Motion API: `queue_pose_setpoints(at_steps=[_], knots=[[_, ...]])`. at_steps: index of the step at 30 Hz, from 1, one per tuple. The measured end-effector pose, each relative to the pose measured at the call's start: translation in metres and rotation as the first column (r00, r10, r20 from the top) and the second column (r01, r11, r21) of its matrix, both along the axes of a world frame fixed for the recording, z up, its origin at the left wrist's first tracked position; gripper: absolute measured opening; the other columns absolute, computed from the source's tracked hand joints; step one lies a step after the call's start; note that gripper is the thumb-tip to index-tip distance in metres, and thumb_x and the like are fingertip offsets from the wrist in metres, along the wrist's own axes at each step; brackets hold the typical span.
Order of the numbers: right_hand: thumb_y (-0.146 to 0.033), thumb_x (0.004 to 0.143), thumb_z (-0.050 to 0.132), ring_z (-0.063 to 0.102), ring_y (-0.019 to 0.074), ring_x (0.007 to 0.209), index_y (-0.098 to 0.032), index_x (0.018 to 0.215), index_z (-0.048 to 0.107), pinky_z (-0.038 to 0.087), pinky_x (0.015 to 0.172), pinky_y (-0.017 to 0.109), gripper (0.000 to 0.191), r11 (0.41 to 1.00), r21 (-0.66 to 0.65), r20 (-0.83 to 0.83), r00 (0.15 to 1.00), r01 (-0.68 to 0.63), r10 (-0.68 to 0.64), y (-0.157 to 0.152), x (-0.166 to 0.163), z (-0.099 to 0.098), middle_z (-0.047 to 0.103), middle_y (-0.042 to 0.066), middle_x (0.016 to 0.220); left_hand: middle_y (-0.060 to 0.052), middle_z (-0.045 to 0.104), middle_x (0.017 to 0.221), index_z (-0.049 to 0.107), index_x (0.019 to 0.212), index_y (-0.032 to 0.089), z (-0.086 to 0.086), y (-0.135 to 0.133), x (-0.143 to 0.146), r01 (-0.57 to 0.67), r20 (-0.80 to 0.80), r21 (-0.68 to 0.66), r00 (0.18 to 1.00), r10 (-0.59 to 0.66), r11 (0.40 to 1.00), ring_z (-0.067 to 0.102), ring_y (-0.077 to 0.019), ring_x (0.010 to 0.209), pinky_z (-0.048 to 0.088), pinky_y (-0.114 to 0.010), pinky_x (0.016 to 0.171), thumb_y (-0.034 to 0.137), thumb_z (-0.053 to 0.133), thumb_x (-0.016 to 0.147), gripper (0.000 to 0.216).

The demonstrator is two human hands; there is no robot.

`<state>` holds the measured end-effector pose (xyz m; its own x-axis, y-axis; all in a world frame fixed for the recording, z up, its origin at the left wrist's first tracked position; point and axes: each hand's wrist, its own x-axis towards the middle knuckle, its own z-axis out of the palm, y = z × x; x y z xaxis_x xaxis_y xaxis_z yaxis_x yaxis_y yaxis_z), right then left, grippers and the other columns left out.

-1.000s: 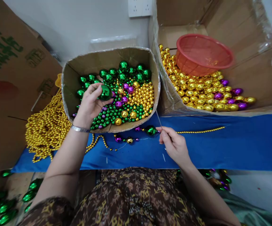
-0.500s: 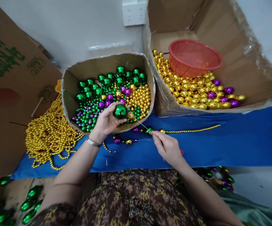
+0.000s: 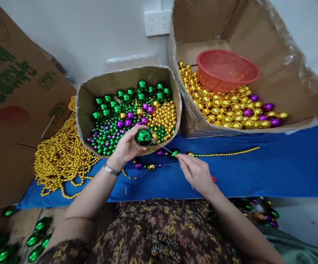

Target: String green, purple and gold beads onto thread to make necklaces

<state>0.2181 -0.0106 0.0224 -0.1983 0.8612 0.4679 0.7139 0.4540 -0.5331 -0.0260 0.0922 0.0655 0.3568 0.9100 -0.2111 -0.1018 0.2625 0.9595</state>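
Watching remotely, I see the left hand (image 3: 126, 147) half-curled around a green ball (image 3: 143, 137), the right hand (image 3: 196, 171) pinching a thin rod (image 3: 163, 146) angled toward it.

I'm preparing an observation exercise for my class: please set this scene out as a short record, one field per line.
Left hand: holds large green bead
Right hand: pinches thin rod, tip at that bead; insertion unclear
Smaller box: green, gold, purple beads
Larger box: mostly gold beads; red basket
Blue cloth: bead strands
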Motion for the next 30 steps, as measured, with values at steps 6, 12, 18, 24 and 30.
queue_pose_setpoints(at_steps=[6,12,18,24,30], knots=[[-0.019,0.095,0.047,0.065,0.0162,0.069,-0.02,0.107,0.07,0.049,0.068,0.027,0.026,0.997,0.043,0.265,0.962,0.057,-0.066,0.001,0.001,0.002,0.07,0.005,0.074,-0.009,0.067,0.108,0.063,0.109,0.022,0.005,-0.01,0.007,-0.005,-0.069,0.08,0.998,0.01,0.997,0.067,-0.0189,0.084,0.057,-0.027,0.058,0.043,0.063,0.082,0.035],[-0.02,0.097,0.044,0.066,0.0163,0.072,-0.02,0.106,0.068,0.049,0.067,0.027,0.025,1.0,0.015,0.208,0.978,0.011,-0.014,0.006,-0.004,0.003,0.072,0.005,0.081,-0.006,0.066,0.105,0.061,0.121,0.024,0.005,-0.018,0.014,0.114,-0.072,0.075,0.991,-0.108,0.991,0.065,-0.0165,0.08,0.059,-0.027,0.064,0.033,0.074,0.074,0.049],[-0.022,0.097,0.044,0.068,0.0178,0.078,-0.02,0.106,0.067,0.052,0.071,0.03,0.025,0.999,-0.043,0.073,0.997,-0.016,0.019,0.007,-0.006,-0.001,0.074,0.006,0.09,-0.006,0.064,0.106,0.063,0.114,0.024,0.0,-0.016,0.012,0.066,-0.069,0.066,0.996,-0.062,0.996,0.064,-0.0152,0.077,0.059,-0.025,0.059,0.034,0.076,0.071,0.046],[-0.021,0.097,0.044,0.066,0.0175,0.07,-0.019,0.106,0.069,0.051,0.067,0.029,0.026,1.0,0.014,0.192,0.981,0.009,-0.011,0.006,-0.006,-0.003,0.072,0.006,0.079,-0.005,0.065,0.101,0.064,0.113,0.023,-0.001,-0.018,0.013,0.045,-0.069,0.051,0.997,-0.041,0.998,0.061,-0.0132,0.071,0.057,-0.024,0.057,0.035,0.079,0.069,0.048],[-0.019,0.097,0.044,0.069,0.0181,0.077,-0.019,0.106,0.066,0.054,0.072,0.03,0.024,1.0,0.006,0.065,0.997,-0.029,0.028,0.007,-0.008,-0.008,0.074,0.007,0.091,-0.005,0.065,0.1,0.062,0.114,0.022,-0.002,-0.023,0.013,0.049,-0.054,0.126,0.998,-0.042,0.991,0.06,-0.0127,0.073,0.055,-0.023,0.06,0.029,0.078,0.07,0.048]])
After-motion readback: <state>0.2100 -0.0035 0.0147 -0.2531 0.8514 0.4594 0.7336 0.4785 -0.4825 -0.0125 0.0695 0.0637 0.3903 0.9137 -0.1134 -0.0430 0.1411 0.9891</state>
